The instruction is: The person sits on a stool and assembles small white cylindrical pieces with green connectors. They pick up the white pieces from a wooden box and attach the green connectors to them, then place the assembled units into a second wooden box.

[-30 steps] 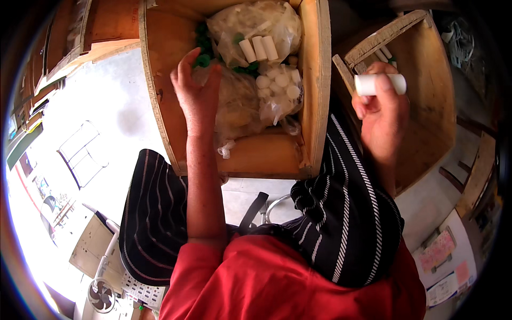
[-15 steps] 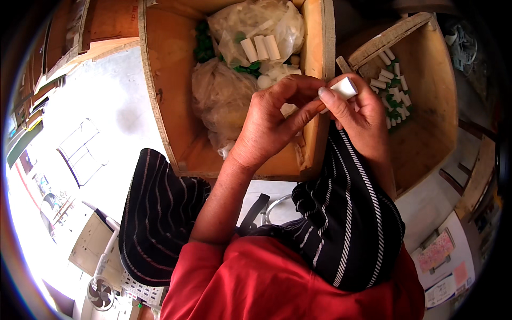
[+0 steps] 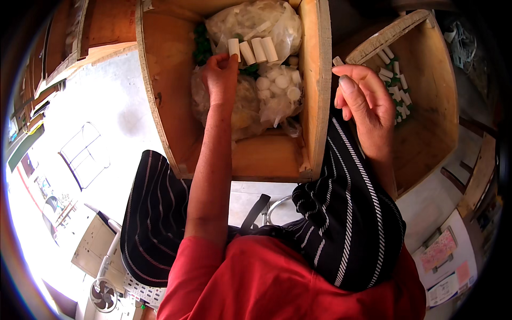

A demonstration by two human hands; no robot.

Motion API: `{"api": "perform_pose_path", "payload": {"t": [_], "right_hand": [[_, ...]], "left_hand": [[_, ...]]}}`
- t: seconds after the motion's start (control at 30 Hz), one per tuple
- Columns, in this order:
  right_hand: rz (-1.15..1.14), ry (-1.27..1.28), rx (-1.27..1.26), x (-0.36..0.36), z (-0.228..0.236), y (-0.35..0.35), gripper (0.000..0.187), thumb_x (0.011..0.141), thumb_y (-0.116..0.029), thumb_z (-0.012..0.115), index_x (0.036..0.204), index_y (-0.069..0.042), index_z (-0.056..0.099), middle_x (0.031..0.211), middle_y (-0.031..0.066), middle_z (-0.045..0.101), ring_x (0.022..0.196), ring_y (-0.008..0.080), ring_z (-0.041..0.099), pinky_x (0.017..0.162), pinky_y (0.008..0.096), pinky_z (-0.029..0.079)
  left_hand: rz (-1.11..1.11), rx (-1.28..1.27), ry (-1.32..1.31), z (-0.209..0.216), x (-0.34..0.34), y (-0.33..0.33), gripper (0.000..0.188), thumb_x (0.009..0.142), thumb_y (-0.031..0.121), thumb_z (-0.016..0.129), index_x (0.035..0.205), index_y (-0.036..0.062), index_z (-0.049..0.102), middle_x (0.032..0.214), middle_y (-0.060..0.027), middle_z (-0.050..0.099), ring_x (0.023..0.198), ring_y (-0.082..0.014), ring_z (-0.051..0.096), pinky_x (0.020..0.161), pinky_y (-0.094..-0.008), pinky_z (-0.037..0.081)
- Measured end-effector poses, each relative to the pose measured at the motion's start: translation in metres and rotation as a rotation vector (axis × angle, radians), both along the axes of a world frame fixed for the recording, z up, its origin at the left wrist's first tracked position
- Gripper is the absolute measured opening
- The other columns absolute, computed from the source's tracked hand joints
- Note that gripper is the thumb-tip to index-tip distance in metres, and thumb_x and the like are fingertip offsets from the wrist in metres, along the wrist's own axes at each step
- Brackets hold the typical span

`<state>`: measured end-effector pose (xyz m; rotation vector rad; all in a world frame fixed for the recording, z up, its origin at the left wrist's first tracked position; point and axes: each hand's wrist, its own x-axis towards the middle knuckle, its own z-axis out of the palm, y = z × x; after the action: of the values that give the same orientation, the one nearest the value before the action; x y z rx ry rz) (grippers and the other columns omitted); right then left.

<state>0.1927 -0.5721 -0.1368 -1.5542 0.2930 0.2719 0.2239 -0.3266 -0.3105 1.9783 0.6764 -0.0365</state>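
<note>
My left hand (image 3: 221,74) reaches into the left wooden box (image 3: 316,112). Its fingertips pinch a white cylinder (image 3: 233,48), which stands at the left end of a row of three more white cylinders (image 3: 258,50) lying on a clear plastic bag (image 3: 256,21). Under that hand are other bags, one of them filled with round white pieces (image 3: 280,88). My right hand (image 3: 362,101) hovers above the gap between the two boxes, fingers loosely curled and holding nothing. Just beyond it, the right wooden box (image 3: 432,128) contains loose white cylinders and green pieces (image 3: 394,80).
Green pieces (image 3: 201,45) lie at the back left of the left box. Striped dark cloth (image 3: 346,224) covers my lap below both boxes. A small fan (image 3: 104,294) and a white crate sit on the pale floor at the lower left. Papers (image 3: 442,261) lie at the lower right.
Half a second ago both hands met at the box wall around a white cylinder. My left hand has since carried it to the row in the left box. My right hand is now empty.
</note>
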Motion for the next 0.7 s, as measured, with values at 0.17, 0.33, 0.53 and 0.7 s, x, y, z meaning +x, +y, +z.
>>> {"api": "perform_pose_path", "payload": {"t": [0.17, 0.33, 0.53, 0.7], "right_hand": [[-0.025, -0.014, 0.019, 0.001, 0.0, -0.011, 0.016, 0.092, -0.015, 0.058, 0.102, -0.003, 0.06, 0.074, -0.0022, 0.054, 0.064, 0.0041, 0.048, 0.053, 0.0178, 0.036], [-0.113, -0.095, -0.043, 0.002, 0.003, -0.036, 0.016, 0.093, -0.014, 0.056, 0.102, -0.002, 0.061, 0.07, -0.0009, 0.054, 0.06, 0.0042, 0.046, 0.052, 0.0179, 0.035], [-0.397, -0.1, -0.314, 0.013, -0.022, -0.119, 0.025, 0.091, -0.025, 0.057, 0.101, -0.003, 0.063, 0.068, -0.0022, 0.054, 0.058, 0.0025, 0.043, 0.051, 0.0165, 0.03], [-0.121, 0.046, -0.453, 0.036, -0.096, -0.173, 0.024, 0.089, -0.021, 0.06, 0.106, -0.005, 0.063, 0.077, 0.0, 0.061, 0.066, 0.0059, 0.053, 0.058, 0.0194, 0.041]], "left_hand": [[-0.202, 0.23, 0.023, 0.003, -0.001, -0.006, 0.029, 0.081, 0.023, 0.069, 0.09, -0.0022, 0.06, 0.072, -0.0067, 0.064, 0.058, -0.011, 0.059, 0.051, -0.025, 0.046], [-0.252, 0.153, 0.118, -0.003, -0.001, 0.005, 0.034, 0.08, 0.029, 0.071, 0.086, -0.002, 0.059, 0.065, -0.0081, 0.062, 0.051, -0.0119, 0.057, 0.048, -0.0253, 0.045], [-0.229, 0.071, 0.189, 0.023, -0.006, 0.002, 0.031, 0.08, 0.03, 0.069, 0.079, 0.0003, 0.059, 0.065, -0.0067, 0.062, 0.056, -0.0124, 0.057, 0.053, -0.0277, 0.045], [-0.21, 0.119, 0.122, 0.039, -0.009, -0.009, 0.024, 0.081, 0.024, 0.068, 0.079, 0.0012, 0.06, 0.068, -0.0054, 0.062, 0.059, -0.0129, 0.056, 0.058, -0.0283, 0.046]]}}
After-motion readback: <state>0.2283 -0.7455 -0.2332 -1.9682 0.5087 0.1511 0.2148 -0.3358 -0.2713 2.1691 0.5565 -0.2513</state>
